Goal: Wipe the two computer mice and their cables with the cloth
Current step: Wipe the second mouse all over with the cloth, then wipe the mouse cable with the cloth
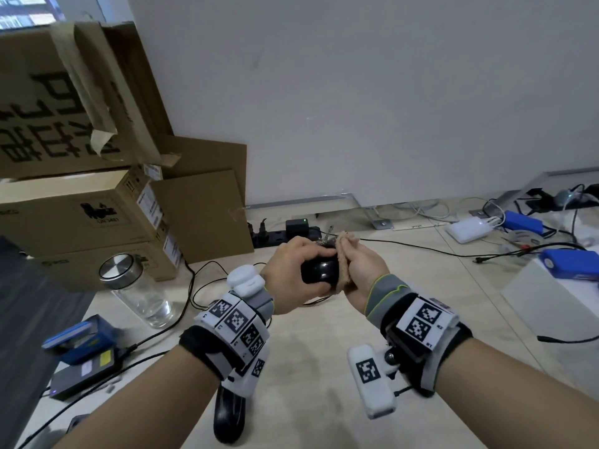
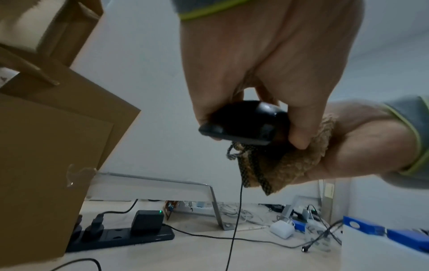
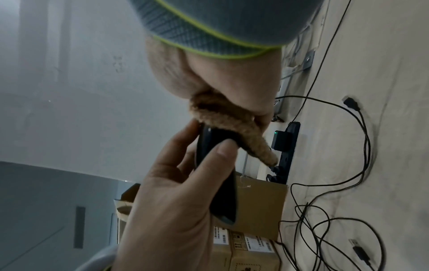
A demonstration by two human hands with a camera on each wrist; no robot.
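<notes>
My left hand (image 1: 303,271) grips a glossy black mouse (image 1: 319,272) above the table, fingers over its top and thumb underneath. My right hand (image 1: 355,270) holds a tan fuzzy cloth (image 1: 344,254) pressed against the mouse's right side. In the left wrist view the mouse (image 2: 241,126) sits between thumb and fingers, the cloth (image 2: 281,165) bunched below it, and its thin black cable (image 2: 235,220) hangs down to the table. The right wrist view shows the cloth (image 3: 232,126) draped over the mouse's (image 3: 220,183) front end. A second black mouse (image 1: 228,416) lies on the table, partly hidden under my left wrist.
Stacked cardboard boxes (image 1: 81,222) fill the left. A glass jar (image 1: 136,293) with a metal lid stands beside them. A black power strip (image 1: 275,236) lies by the wall. Loose cables with USB plugs (image 3: 350,102) loop over the table. Blue devices (image 1: 570,264) and a white box (image 1: 551,303) sit at right.
</notes>
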